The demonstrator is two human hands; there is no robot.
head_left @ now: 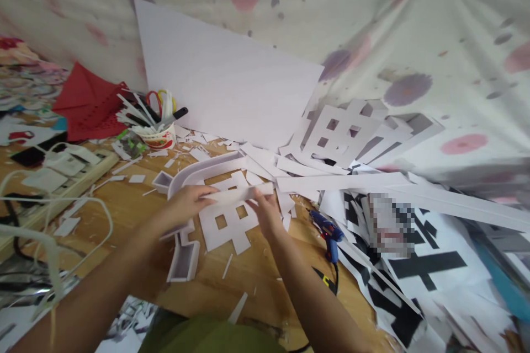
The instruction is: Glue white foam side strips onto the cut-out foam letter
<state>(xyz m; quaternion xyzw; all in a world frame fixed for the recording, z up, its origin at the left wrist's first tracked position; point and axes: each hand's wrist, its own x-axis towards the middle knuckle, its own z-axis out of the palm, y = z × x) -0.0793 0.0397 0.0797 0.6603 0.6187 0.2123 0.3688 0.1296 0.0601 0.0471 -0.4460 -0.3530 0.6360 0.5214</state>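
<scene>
A short white strip [234,195] is held between my two hands, above a flat white cut-out character [226,224] with square holes. My left hand [191,202] pinches the strip's left end. Near its right end, my right hand [265,210] has its thumb and fingers closed on it. A curved white raised-edge piece [207,167] lies behind and left of the hands, and its lower part [182,262] shows below my left hand. To the right, a blue glue gun [329,231] rests on the wooden table [144,281].
Long white strips [343,182] extend rightward. A cup [159,139] holds scissors and tools. A power strip [89,176] with cables lies left. White cut-out characters [343,132] and a large white sheet [223,77] stand behind. Printed papers [434,259] cover the right; scraps are scattered about.
</scene>
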